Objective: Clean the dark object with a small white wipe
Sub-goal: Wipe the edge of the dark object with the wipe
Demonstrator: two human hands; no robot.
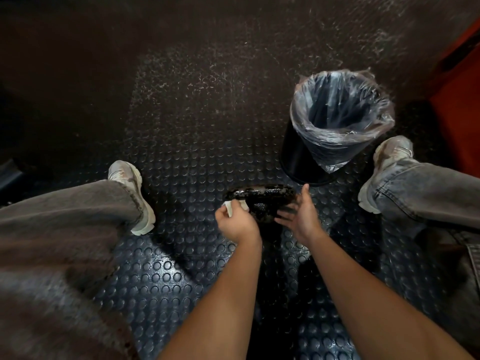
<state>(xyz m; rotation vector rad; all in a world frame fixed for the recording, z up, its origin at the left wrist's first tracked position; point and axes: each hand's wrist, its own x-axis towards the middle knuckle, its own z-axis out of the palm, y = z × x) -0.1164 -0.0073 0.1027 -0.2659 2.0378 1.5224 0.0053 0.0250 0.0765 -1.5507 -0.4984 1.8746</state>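
I am sitting with my legs spread wide over a dark floor (197, 141) covered in round bumps. The floor looks dusty and scratched farther away from me. My gray jeans (65, 216) fill both sides, and my pale, dirty shoes (135, 196) stick out at the ends. One shoe is on my left and the other is far off on my right.

A black bin (306, 157) stands near my right foot. It has a clear plastic bag (342, 113) inside, folded over the rim. Something orange-red (457, 120) sits at the far right edge.

Between my feet, just in front of the bin, is the dark object (262, 201). It is shiny and black with pale blotches on it. I cannot see any words or labels on it or anywhere else.

My right hand (301, 216) has loose, spread fingers and touches the right side of the dark object. My left hand (235, 222) is curled around the small white wipe (236, 205), which presses against the object's left side.
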